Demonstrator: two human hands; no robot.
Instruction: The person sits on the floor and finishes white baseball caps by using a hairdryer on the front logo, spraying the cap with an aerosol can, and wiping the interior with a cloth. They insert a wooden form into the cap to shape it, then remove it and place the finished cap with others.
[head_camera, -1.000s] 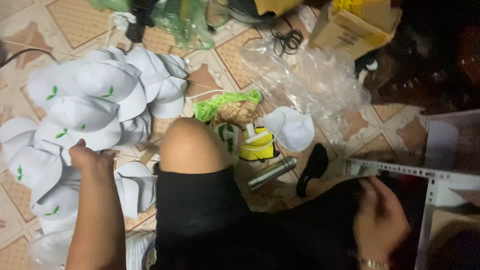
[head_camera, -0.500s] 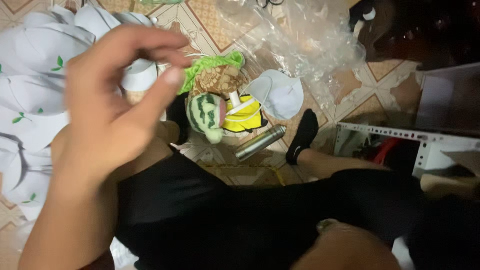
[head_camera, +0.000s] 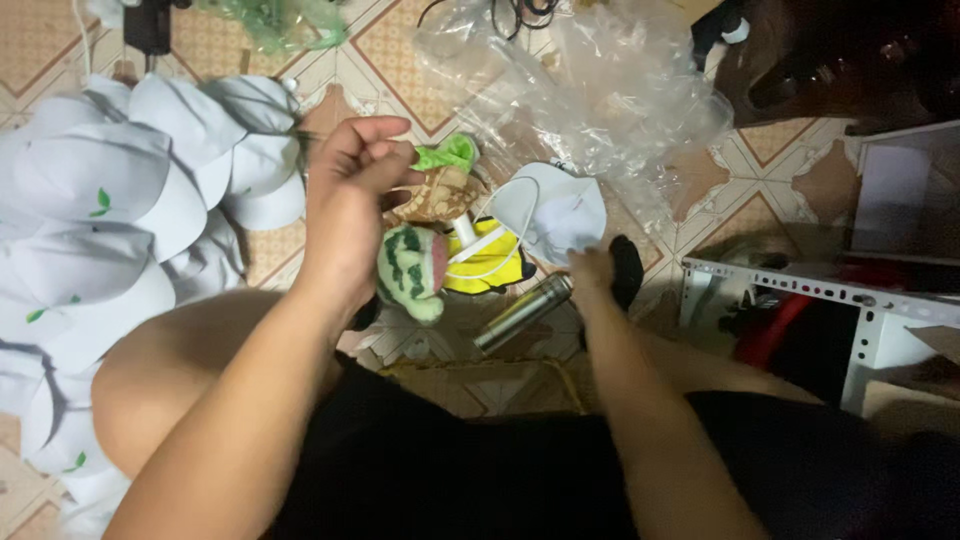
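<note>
Large heap of white fabric caps (head_camera: 120, 220) lies piled; one lone white cap (head_camera: 560, 215) remains apart. Right hand (head_camera: 592, 270) reaches it, grip unclear. Left hand (head_camera: 350, 195) raised, loosely fisted, apparently empty.

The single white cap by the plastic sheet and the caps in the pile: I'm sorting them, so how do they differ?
The single white cap lies alone beside the clear plastic sheet, next to the right hand; the pile of caps sits stacked and overlapping at the person's left. Several piled caps show a small green leaf mark; the single cap shows none on its visible side. All are white.
</note>
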